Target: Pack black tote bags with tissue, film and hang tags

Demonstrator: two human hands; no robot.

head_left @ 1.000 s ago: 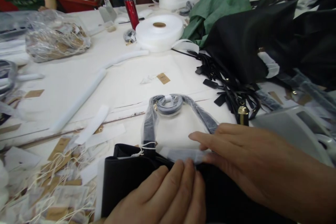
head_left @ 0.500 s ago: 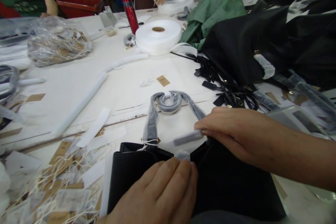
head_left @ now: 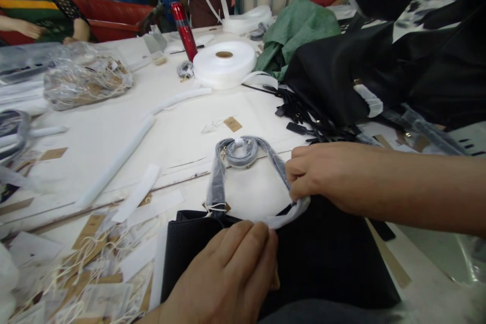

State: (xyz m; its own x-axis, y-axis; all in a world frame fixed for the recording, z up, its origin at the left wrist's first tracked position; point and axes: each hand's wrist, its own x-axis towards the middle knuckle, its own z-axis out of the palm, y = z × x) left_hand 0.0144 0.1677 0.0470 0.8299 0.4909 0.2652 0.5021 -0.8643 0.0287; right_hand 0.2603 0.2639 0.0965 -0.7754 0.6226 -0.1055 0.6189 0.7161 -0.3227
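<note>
Beyond the far edge of a white worktop (head_left: 186, 126), the head view shows 3 co-workers (head_left: 201, 2), partly cut off. Toward the near edge lies a black bag (head_left: 322, 253), its plastic-wrapped handle (head_left: 217, 182) arching away from the person; the wrapping probably prevents scuffs. The left hand (head_left: 235, 263), fingers bent and together, rests over the bag's upper edge, probably steadying it; whether it grips anything I cannot tell. The right hand (head_left: 315, 174) has its fingers curled closed, apparently on a pale strip (head_left: 288, 216) spanning both hands, perhaps to control its curve. Mid-worktop, a brown tag (head_left: 233, 124) bears print too small to read.
</note>
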